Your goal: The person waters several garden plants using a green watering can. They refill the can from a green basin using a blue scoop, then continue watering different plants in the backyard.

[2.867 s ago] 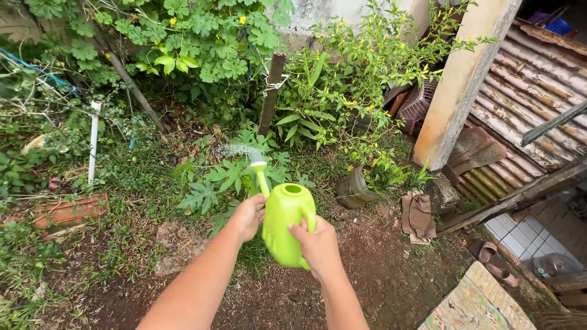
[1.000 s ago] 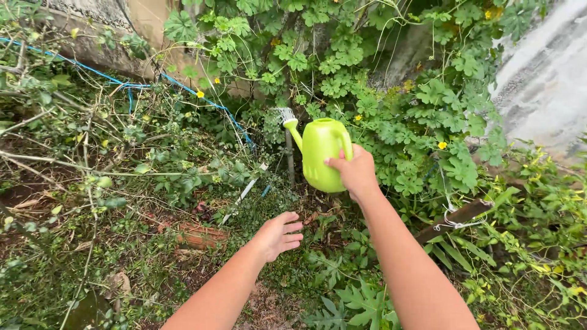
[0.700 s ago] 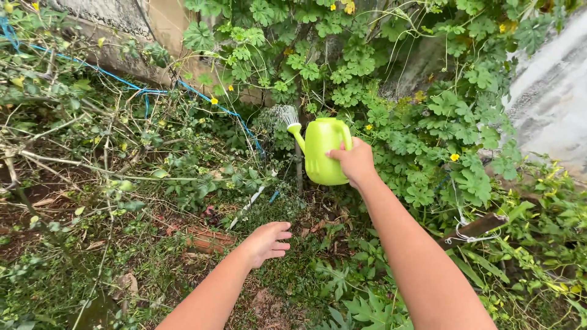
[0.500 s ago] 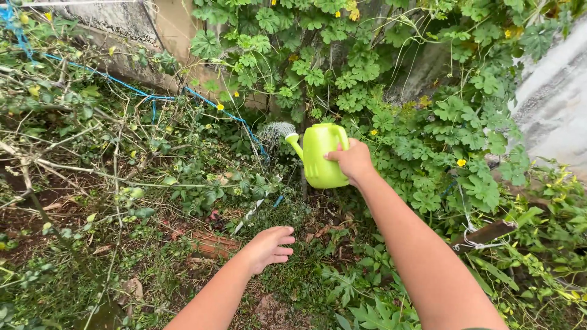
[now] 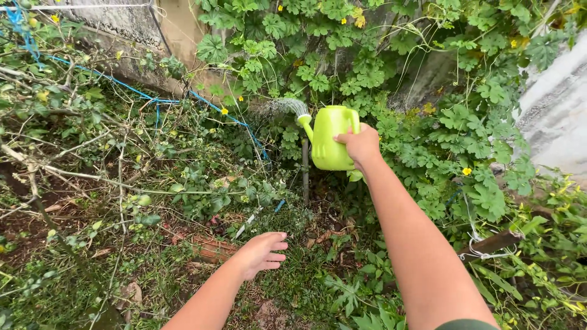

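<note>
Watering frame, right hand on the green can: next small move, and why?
Probably sweep the lime-green plastic watering can slightly leftward, keeping its tilt. The right hand grips its handle, spray from the white rose lands on one vine patch, and the low plants left look unsprayed. The left hand hangs free.

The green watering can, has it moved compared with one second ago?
Yes. The green watering can moved up along the thin post, in the right hand.
</note>
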